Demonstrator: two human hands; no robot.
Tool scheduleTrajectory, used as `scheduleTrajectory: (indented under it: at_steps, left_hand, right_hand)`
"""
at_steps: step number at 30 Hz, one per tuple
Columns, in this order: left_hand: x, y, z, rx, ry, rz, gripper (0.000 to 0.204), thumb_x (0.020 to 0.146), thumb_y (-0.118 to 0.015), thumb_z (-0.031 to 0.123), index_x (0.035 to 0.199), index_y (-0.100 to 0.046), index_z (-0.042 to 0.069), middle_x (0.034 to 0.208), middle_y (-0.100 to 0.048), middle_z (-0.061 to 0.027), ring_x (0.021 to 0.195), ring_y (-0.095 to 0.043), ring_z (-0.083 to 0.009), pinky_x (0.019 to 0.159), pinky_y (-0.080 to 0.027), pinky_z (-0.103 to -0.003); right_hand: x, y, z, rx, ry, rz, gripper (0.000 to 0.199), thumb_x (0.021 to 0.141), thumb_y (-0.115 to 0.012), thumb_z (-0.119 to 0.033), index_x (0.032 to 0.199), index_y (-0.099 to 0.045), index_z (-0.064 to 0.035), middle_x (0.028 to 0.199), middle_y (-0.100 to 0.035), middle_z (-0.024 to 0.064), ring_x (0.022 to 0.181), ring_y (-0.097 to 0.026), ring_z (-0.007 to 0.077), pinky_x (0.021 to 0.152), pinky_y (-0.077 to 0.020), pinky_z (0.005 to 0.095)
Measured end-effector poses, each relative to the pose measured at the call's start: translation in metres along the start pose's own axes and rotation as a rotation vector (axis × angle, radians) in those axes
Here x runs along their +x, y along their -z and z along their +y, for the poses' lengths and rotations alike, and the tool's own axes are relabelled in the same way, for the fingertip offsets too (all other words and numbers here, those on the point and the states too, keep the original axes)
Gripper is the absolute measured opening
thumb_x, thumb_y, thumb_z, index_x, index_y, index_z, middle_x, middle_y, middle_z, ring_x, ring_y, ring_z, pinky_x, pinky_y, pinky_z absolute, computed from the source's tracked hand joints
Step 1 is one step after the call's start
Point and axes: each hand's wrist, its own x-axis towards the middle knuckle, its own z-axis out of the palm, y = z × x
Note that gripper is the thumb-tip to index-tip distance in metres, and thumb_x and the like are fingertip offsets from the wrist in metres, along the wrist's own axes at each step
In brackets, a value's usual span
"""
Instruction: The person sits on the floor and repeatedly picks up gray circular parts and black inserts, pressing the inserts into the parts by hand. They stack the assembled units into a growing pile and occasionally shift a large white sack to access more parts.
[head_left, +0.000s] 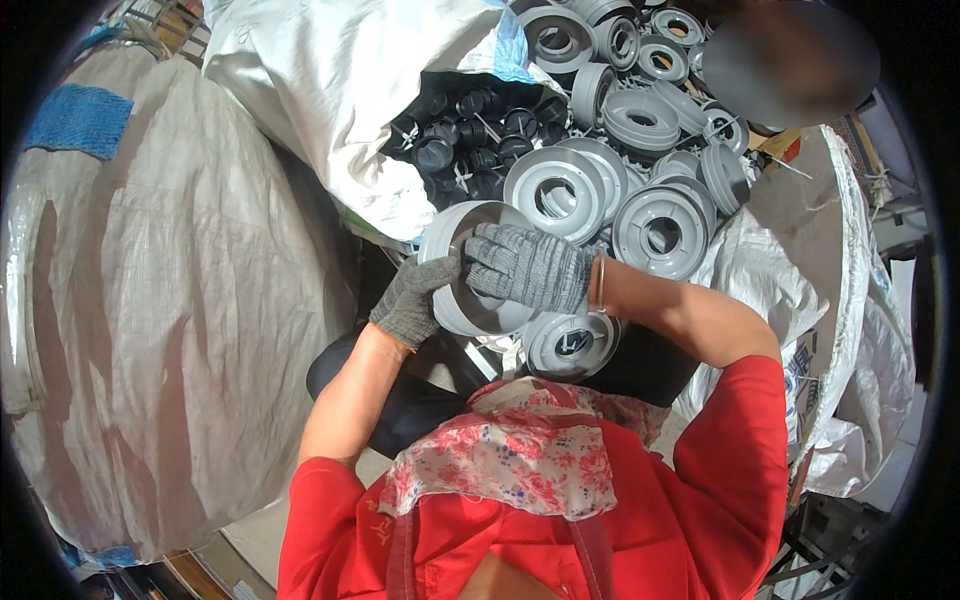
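A large grey round plastic part [480, 318], shaped like a deep ring, stands tilted above my lap with its hollow facing me. My left hand [413, 298], in a grey knit glove, grips its left rim, thumb over the edge and the other fingers behind the wall. Inside the hollow is my right hand [530, 268], also gloved. Its fingers are bent close together and point left; whatever they hold is hidden beneath them. Just below, a smaller grey flanged ring [571, 346] lies against my leg.
Grey flanged rings [556, 195] are heaped ahead and to the right. Black round parts [433, 153] lie beside them, under a white woven sack [310, 85]. A big full sack [170, 300] stands at the left, an opened sack [850, 330] at the right. A blurred patch covers the upper right.
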Motion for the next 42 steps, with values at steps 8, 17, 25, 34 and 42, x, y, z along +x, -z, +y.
scheduleTrajectory:
  at_steps: [8,17,25,34,42]
  left_hand:
    - [0.002,-0.003,-0.015,0.262,-0.294,0.104,0.048,0.074,-0.071,0.016,0.117,-0.055,0.000,0.103,-0.062,-0.0093,0.090,-0.060,-0.0171,0.079,-0.051,-0.031]
    - [-0.002,-0.006,-0.012,0.610,-0.260,0.265,0.044,0.071,-0.075,0.017,0.108,-0.060,-0.002,0.093,-0.065,-0.0076,0.081,-0.061,-0.0137,0.072,-0.051,-0.027]
    - [-0.010,-0.026,-0.011,0.911,-0.446,0.129,0.052,0.070,-0.076,0.020,0.113,-0.056,0.000,0.091,-0.066,-0.0071,0.079,-0.061,-0.0130,0.071,-0.051,-0.027]
    - [0.015,-0.017,-0.026,1.021,-0.315,0.137,0.078,0.070,-0.079,0.029,0.129,-0.042,-0.005,0.126,-0.049,-0.0200,0.117,-0.048,-0.0250,0.098,-0.040,-0.034]
    - [0.008,-0.014,0.015,-0.092,-0.342,0.167,0.053,0.080,-0.065,0.015,0.125,-0.046,-0.003,0.103,-0.061,-0.0117,0.091,-0.060,-0.0197,0.082,-0.051,-0.033]
  right_hand:
    - [0.016,0.021,-0.003,0.936,-0.920,-0.060,0.047,0.076,-0.067,-0.031,0.110,-0.055,-0.0007,0.088,-0.063,0.0198,0.078,-0.064,0.0315,0.067,-0.0519,0.0376]
    - [0.009,0.007,0.010,1.143,-1.098,-0.337,0.084,0.075,-0.056,-0.063,0.121,-0.044,0.0060,0.093,-0.061,0.0254,0.090,-0.061,0.0377,0.078,-0.0499,0.0428]
    - [-0.047,-0.064,0.025,0.234,-0.560,-0.230,0.037,0.085,-0.051,-0.028,0.113,-0.049,-0.0031,0.092,-0.061,0.0174,0.075,-0.063,0.0237,0.063,-0.0500,0.0384]
    - [-0.097,-0.018,0.145,0.009,-1.161,-0.257,0.037,0.078,-0.056,-0.021,0.108,-0.057,-0.0008,0.094,-0.063,0.0233,0.086,-0.062,0.0368,0.077,-0.0483,0.0434]
    - [0.018,0.007,0.103,0.438,-0.595,0.052,0.029,0.080,-0.059,-0.029,0.095,-0.064,-0.0041,0.086,-0.065,0.0196,0.082,-0.063,0.0333,0.071,-0.0503,0.0399]
